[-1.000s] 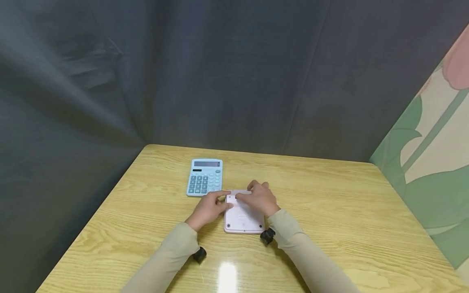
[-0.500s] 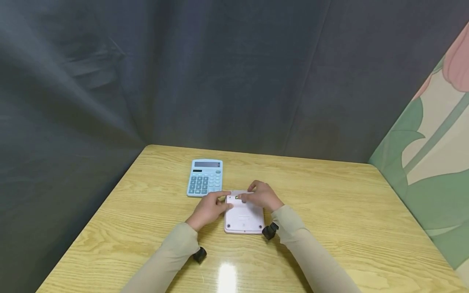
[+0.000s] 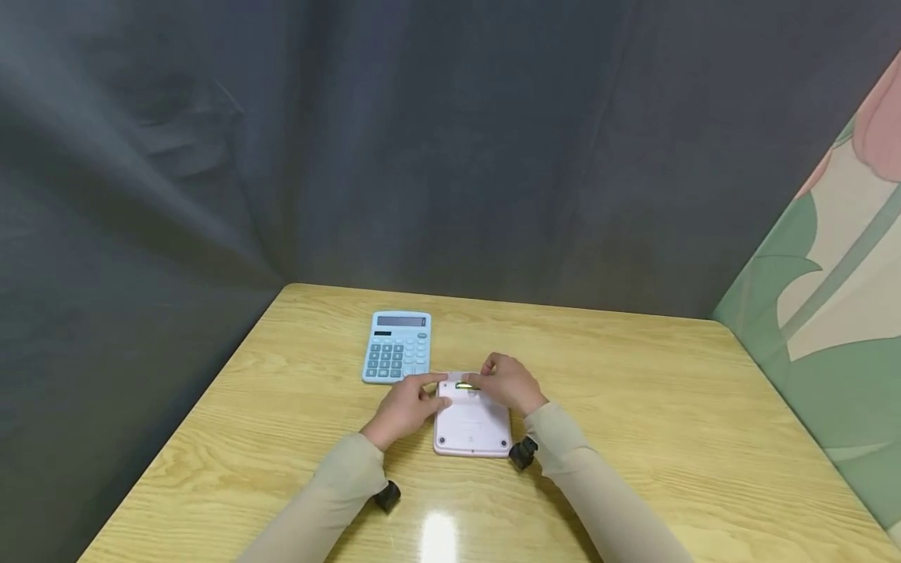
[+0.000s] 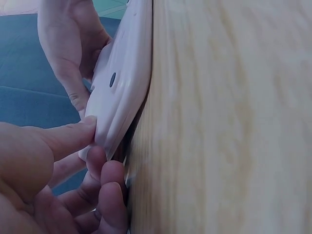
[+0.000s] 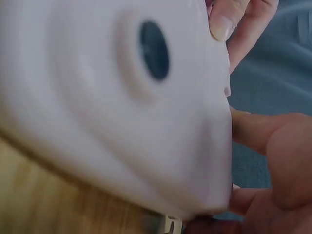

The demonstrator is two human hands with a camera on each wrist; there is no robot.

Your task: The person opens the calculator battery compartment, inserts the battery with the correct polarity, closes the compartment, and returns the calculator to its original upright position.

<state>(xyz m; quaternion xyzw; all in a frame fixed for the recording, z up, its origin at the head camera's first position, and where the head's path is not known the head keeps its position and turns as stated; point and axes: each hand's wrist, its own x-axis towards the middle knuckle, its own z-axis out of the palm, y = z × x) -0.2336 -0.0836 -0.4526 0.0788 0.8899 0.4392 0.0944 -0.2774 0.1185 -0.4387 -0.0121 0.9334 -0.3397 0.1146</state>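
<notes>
A pale pink calculator [image 3: 472,430] lies face down on the table, its back with small dark round feet upward. Near its far end a slot shows a green-and-gold battery [image 3: 462,385]. My left hand [image 3: 403,408] grips the left edge; in the left wrist view its thumb [image 4: 73,136] presses the back and its fingers curl at the edge below. My right hand [image 3: 514,385] is bent over the far right corner, thumb beside the slot and fingers at the far edge. In the right wrist view the calculator [image 5: 92,102] hides part of the fingers.
A light blue calculator [image 3: 397,348] lies face up, just beyond my left hand. The wooden table [image 3: 633,414] ends at a dark curtain [image 3: 450,156] behind and at the left. A flower-patterned panel [image 3: 838,313] stands at the right.
My right thumb has moved slightly right from the slot, and more of the battery shows. The left hand keeps its grip. The head view has tilted up a little.
</notes>
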